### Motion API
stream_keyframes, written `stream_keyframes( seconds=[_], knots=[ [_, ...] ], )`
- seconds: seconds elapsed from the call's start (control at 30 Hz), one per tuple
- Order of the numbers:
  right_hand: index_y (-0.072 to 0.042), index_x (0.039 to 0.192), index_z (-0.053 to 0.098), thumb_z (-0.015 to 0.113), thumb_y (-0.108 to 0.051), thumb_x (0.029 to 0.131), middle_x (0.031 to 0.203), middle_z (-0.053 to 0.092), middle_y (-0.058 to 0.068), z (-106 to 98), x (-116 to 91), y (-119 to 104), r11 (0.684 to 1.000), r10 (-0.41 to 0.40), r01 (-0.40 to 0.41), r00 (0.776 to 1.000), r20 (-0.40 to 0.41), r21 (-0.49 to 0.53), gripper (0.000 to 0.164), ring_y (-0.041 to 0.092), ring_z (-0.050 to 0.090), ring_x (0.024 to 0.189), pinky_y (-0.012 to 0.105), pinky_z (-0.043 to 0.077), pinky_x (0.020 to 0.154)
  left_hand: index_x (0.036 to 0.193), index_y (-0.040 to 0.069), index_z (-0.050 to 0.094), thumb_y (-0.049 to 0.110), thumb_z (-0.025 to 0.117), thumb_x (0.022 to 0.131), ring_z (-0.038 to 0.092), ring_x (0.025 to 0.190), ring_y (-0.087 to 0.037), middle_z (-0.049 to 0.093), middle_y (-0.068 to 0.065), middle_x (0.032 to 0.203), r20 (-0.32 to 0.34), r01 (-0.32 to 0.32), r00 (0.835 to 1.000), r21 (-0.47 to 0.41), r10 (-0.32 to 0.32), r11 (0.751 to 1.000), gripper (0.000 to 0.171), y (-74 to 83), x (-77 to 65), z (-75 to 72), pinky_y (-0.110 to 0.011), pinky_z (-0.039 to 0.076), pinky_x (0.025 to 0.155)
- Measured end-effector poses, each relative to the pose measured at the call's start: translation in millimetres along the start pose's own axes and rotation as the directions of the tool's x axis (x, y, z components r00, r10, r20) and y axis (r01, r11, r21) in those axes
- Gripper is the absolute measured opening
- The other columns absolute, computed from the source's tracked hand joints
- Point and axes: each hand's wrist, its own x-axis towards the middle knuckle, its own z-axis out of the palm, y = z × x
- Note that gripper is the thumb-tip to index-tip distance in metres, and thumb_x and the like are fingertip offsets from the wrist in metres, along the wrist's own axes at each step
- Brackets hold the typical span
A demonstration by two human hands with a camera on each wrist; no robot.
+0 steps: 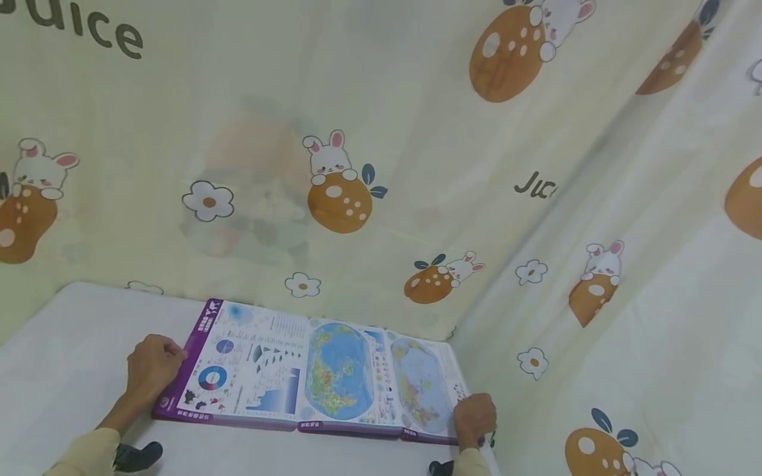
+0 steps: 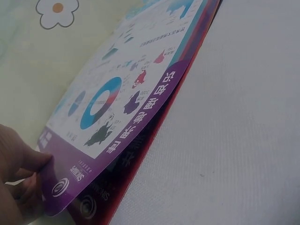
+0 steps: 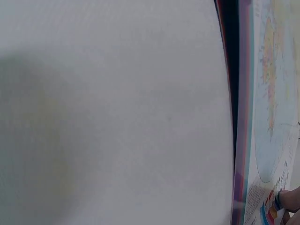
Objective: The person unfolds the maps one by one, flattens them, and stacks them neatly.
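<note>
A fold-out world map with a purple border is spread across the white table, its panels joined at creases. My left hand pinches its purple left edge, thumb on top and fingers beneath, as the left wrist view shows. There the corner of the upper sheet is raised from a darker layer with a red edge. At the right end, my right hand holds the map's edge; only its fingertips show in the right wrist view, beside a small coloured chart.
The white table extends left and in front of the map. Behind and to the right hangs a cream curtain printed with rabbits, orange fruit and flowers. Black wrist devices sit by both cream sleeves.
</note>
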Motion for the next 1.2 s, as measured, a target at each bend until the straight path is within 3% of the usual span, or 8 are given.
stream_keyframes(
  seconds=[0.27,0.4,0.7,1.07,1.2],
  knots=[
    [0.015,0.098,0.071,0.055,-0.002,0.101,0.088,0.074,0.031,-1,2,8,0.997,0.073,-0.072,0.997,0.027,-0.019,0.023,0.039,0.066,0.075,0.054,0.053,0.070,0.096,-0.014,0.071,0.005,0.073,0.098,0.062,0.069,-0.028,0.072,-0.025,0.081,0.021,0.035,0.999,0.002,-0.035,0.999,0.019,5.7,4.3,0.5,-0.031,0.043,0.059],
    [0.012,0.096,0.072,0.054,-0.002,0.099,0.089,0.074,0.030,1,0,12,0.998,0.068,-0.068,0.997,0.021,-0.003,0.023,0.042,0.065,0.078,0.056,0.051,0.073,0.096,-0.014,0.072,0.005,0.073,0.098,0.063,0.068,-0.028,0.073,-0.026,0.081,0.023,0.038,0.999,0.017,-0.039,0.999,0.019,6.5,4.3,0.2,-0.031,0.042,0.059],
    [0.012,0.113,0.070,0.054,-0.005,0.099,0.110,0.071,0.035,-4,-11,9,0.998,0.066,-0.065,0.998,0.023,-0.020,0.027,0.052,0.062,0.105,0.068,0.044,0.100,0.083,-0.007,0.069,0.006,0.074,0.095,0.057,0.063,-0.025,0.068,-0.016,0.067,-0.040,-0.050,0.998,0.100,0.055,0.994,0.019,7.7,-1.6,-0.3,-0.034,0.036,0.061],
    [0.013,0.114,0.068,0.061,-0.002,0.089,0.113,0.071,0.038,-3,-11,17,0.997,0.066,-0.065,0.998,-0.022,0.028,0.031,0.055,0.063,0.105,0.066,0.046,0.095,0.082,-0.007,0.065,0.007,0.074,0.095,0.057,0.061,-0.025,0.066,-0.016,0.067,-0.019,-0.029,0.999,0.100,0.031,0.995,0.021,7.0,-4.6,2.8,-0.033,0.038,0.059],
    [0.013,0.115,0.069,0.057,-0.002,0.092,0.113,0.071,0.038,-2,-12,16,0.993,0.101,-0.097,0.993,-0.058,0.062,0.030,0.054,0.062,0.105,0.065,0.046,0.094,0.088,-0.010,0.067,0.007,0.071,0.098,0.059,0.063,-0.026,0.068,-0.020,0.071,0.007,-0.003,1.000,0.095,0.002,0.995,0.020,6.4,-5.0,1.0,-0.033,0.040,0.058]
  ],
)
